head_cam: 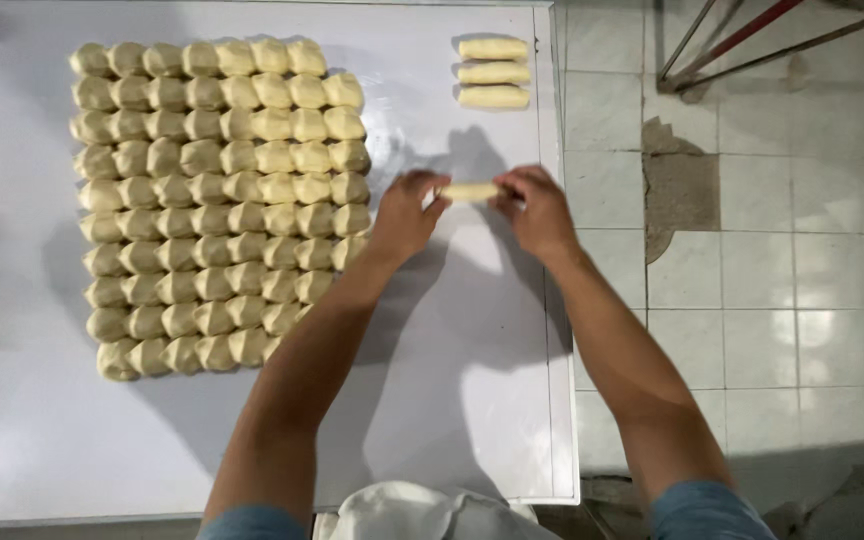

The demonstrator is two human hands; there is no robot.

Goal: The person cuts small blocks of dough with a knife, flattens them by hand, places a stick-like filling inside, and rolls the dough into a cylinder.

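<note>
Your white table (72,450) fills most of the view, its right edge running beside a tiled floor (752,280) from 1 to 5 o'clock. A big block of pale dough balls (217,205) sits at about 10 o'clock, packed in touching rows, which keeps them within easy reach of your left hand and leaves the right strip of the table free for shaping. At 12 to 1 o'clock, three finished dough rolls (493,72) lie side by side, parallel and close together, well apart from the block, so shaped pieces stay separate from unshaped ones.

Near the centre, slightly toward 1 o'clock, you hold a small dough roll (470,191) crosswise between both hands, just above or on the table; which one cannot be told. Your left hand (404,215) pinches its left end with the fingertips, and your right hand (537,210) closes its fingers on the right end. Gripping both ends this way keeps the piece stretched and even.
</note>
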